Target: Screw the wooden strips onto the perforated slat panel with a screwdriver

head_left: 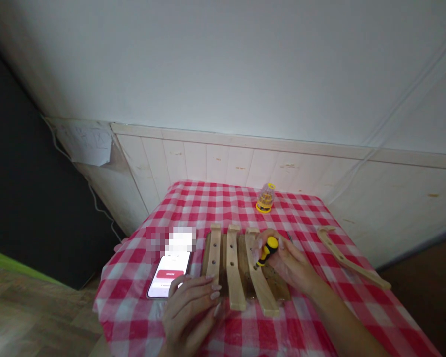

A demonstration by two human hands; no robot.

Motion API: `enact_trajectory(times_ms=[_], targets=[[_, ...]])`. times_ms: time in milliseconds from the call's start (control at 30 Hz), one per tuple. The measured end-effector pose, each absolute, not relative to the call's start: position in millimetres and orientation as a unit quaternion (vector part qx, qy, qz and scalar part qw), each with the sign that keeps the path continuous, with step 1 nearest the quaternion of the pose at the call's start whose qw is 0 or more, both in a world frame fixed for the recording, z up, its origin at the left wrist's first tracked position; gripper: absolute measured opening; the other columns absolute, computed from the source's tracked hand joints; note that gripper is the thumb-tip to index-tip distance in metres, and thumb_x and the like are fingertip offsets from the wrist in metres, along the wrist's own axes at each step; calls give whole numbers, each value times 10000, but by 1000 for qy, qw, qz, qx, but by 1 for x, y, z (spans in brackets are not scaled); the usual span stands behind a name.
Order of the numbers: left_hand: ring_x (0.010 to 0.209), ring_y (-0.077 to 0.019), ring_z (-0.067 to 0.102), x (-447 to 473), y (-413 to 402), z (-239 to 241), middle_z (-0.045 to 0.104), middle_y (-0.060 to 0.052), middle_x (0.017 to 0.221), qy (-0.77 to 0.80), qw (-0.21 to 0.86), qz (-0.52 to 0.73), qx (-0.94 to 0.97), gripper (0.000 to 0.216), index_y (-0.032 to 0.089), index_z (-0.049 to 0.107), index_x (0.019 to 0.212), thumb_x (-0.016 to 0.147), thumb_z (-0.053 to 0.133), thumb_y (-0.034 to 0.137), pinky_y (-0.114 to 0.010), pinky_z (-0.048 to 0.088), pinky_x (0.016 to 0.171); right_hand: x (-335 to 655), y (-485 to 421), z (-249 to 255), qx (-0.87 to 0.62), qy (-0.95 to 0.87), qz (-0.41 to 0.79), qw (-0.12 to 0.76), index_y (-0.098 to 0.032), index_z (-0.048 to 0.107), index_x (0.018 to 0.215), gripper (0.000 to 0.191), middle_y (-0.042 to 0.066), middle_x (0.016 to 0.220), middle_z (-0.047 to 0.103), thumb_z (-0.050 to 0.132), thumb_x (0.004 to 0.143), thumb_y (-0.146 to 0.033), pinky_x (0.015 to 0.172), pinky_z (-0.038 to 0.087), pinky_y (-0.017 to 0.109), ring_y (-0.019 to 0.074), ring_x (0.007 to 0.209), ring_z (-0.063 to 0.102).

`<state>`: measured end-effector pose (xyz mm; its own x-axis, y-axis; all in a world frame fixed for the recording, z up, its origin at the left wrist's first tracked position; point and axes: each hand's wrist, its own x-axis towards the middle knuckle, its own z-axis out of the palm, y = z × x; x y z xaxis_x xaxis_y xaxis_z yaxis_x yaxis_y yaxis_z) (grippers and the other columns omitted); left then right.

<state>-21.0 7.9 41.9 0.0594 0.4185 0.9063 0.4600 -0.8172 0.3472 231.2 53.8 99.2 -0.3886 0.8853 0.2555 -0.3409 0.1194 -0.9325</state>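
A wooden board with three curved wooden slats (235,267) lies on a red-and-white checked tablecloth (312,317). My right hand (286,260) is closed round a yellow-and-black screwdriver (266,250), its tip pointing down at the rightmost slat. My left hand (191,307) rests flat on the cloth, fingers stretched out, touching the near left corner of the board and the lower edge of a phone (168,273) with a lit screen.
A loose curved wooden slat (347,259) lies to the right on the cloth. A small yellow bit holder (265,198) stands near the table's far edge. White panelled wall behind; a dark surface and wooden floor at left.
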Motion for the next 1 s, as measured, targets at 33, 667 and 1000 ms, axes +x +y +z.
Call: enact_trajectory(times_ms=[33,667,1000], targets=[[818,-204,840,-21,8,45,854,7,857,-303,9,-615,-728,101,255,723,968,1019,676,181,-341,620,799,231,54,99,-242,-555,619,500,-234,649,970,396,47,839,669,649,991,-630,746,542,369,222,786,643],[903,-246,751,53,-19,100,785,33,812,-448,40,-546,-707,531,276,624,802,1054,460,714,-422,419,940,205,50,97,-250,-493,614,563,-239,631,938,442,-6,689,627,594,1001,-675,650,489,340,190,621,575],[714,-264,757,51,-13,93,770,-38,877,-484,62,-354,-798,359,246,595,955,842,751,550,-377,572,645,202,52,104,-221,-505,603,577,-257,569,888,437,0,671,581,508,1022,-668,612,527,351,217,637,572]])
